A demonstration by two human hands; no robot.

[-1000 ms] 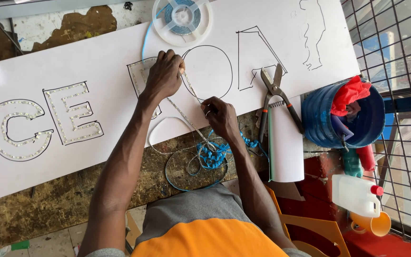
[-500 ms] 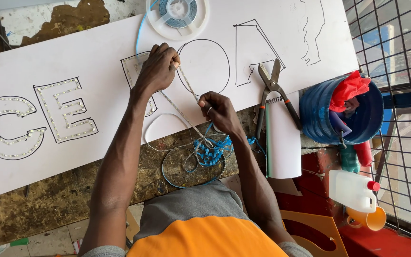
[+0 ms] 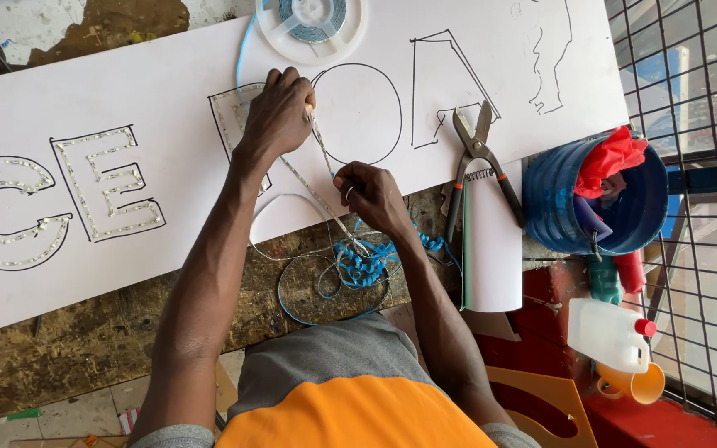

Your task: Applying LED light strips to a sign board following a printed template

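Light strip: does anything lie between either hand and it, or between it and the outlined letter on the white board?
Nothing visible does. The left hand presses the light strip onto the letter outline; the right hand already pinches it further down.

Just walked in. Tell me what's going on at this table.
A person is laying a thin light strip along letters outlined on a white board. The left hand presses the strip onto a letter; the right hand holds it taut lower down. Two letters at the left are already lined. A reel, snips and a blue bucket lie nearby.
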